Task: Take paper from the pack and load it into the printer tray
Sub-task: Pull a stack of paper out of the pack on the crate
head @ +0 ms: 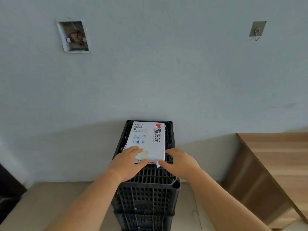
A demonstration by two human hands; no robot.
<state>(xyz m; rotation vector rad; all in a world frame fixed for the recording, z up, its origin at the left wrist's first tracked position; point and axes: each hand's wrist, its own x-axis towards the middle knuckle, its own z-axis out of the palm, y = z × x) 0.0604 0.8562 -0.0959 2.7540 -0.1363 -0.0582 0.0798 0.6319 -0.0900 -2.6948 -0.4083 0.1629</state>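
A white paper pack (148,139) with red and grey lettering lies flat on top of stacked black plastic crates (146,194) against the wall. My left hand (128,162) rests on the pack's near left corner, fingers curled over the torn wrapper end. At the near right corner my right hand (178,162) pinches a loose flap of the wrapper. The near end of the pack is partly hidden under both hands. No printer or tray is in view.
A wooden desk (275,160) stands to the right of the crates. The pale wall behind holds an open electrical box (73,36) and a metal hook (257,30). A dark object (8,189) sits at the lower left on the beige floor.
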